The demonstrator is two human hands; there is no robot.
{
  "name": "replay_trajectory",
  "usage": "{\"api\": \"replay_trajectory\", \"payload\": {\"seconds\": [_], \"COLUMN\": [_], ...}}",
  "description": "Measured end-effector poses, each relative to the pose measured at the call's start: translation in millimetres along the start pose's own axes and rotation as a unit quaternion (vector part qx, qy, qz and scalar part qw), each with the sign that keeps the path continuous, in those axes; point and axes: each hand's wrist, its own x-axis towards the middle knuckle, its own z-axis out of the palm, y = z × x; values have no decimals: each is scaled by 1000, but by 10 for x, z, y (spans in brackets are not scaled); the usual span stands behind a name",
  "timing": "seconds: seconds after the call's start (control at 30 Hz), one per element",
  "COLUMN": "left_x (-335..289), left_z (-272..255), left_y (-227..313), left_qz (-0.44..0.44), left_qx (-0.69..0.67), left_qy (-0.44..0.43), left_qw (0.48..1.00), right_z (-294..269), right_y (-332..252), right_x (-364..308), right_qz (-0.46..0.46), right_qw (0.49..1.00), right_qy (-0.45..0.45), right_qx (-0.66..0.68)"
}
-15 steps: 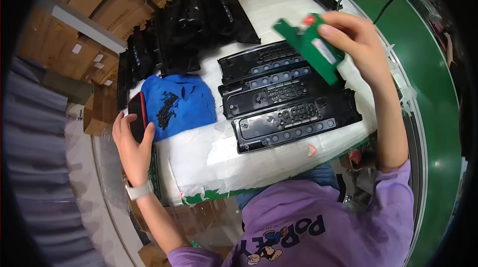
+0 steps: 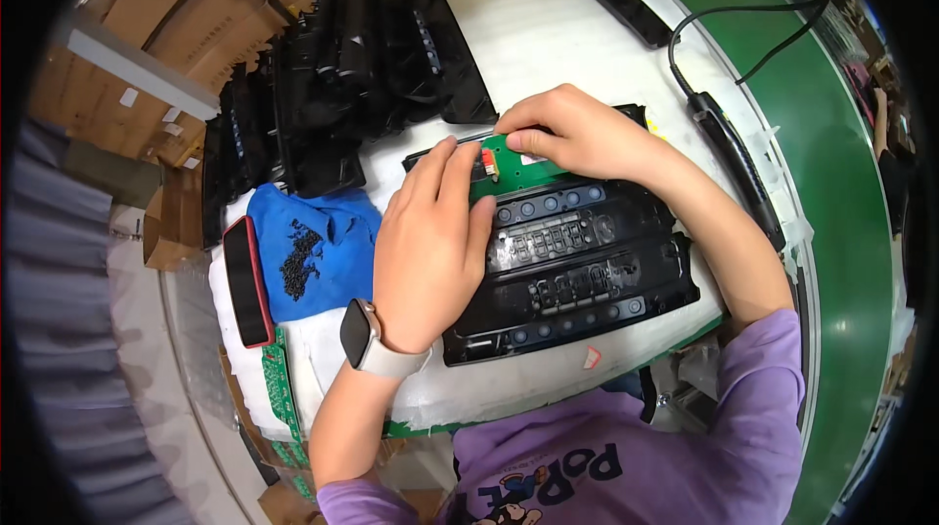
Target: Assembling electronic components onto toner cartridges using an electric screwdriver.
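A green circuit board point(image 2: 535, 173) with a red and white connector lies along the farthest of several black plastic panels point(image 2: 577, 231). My right hand point(image 2: 587, 134) grips its far edge, thumb and fingers closed on it. Stretched fingers of my left hand point(image 2: 430, 246) rest over the left end of the board and panel, hiding both there; the thumb stands apart. Nearer to me, the other panels show round button pads and small rectangular openings.
At the left, a blue cloth point(image 2: 337, 231) bears a pile of small black screws point(image 2: 299, 261), beside a red-edged phone point(image 2: 247, 280). Green circuit boards point(image 2: 278, 378) lie near it. Black plastic parts point(image 2: 362, 65) are stacked behind. A corded black tool point(image 2: 729, 148) lies right.
My right hand has brought the circuit board down onto the far panel. My left hand has left the phone and come across to the board's left end.
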Motion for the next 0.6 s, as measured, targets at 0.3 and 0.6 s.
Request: {"api": "replay_trajectory", "payload": {"seconds": [0.3,0.6], "left_x": [0,28], "left_z": [228,242], "left_y": [-223,-245], "left_qz": [47,44], "left_qx": [-55,-101], "left_qy": [-8,-7], "left_qw": [997,994], "right_z": [18,-128], "right_y": [132,221], "right_x": [-44,-51], "right_qz": [-59,-24], "right_qw": [989,997], "right_qy": [61,-5], "right_qx": [-121,-75]}}
